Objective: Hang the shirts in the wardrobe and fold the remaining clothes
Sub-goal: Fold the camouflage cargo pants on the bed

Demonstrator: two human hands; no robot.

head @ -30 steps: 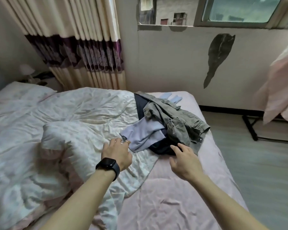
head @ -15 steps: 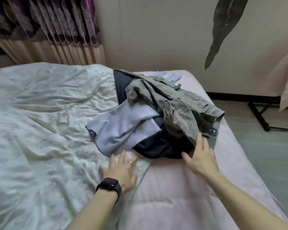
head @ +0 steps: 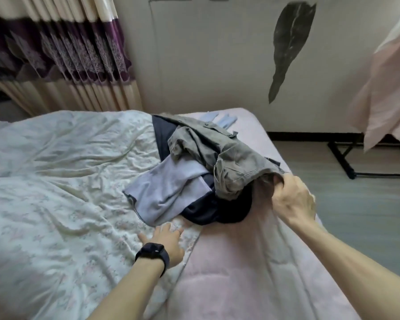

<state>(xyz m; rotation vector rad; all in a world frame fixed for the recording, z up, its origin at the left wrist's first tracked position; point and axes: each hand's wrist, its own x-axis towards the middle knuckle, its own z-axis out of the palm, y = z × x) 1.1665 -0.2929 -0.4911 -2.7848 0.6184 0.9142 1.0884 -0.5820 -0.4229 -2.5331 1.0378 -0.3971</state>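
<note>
Two hands are over the bed (head: pixel 240 273). Left hand (head: pixel 165 239) lies flat on the quilt (head: pixel 67 181), fingers released, at seven o'clock of the clothes pile (head: pixel 169 188). At the pile's three o'clock, right hand (head: pixel 293 199) fingers clench the top grey shirt (head: pixel 229 162) by its edge.

Black smartwatch (head: pixel 153 252), matching strap

I see the clothes pile (head: pixel 194 172) on the bed (head: pixel 252 273), right of the quilt (head: pixel 56 192); the curtain (head: pixel 67 65) hangs behind.
</note>
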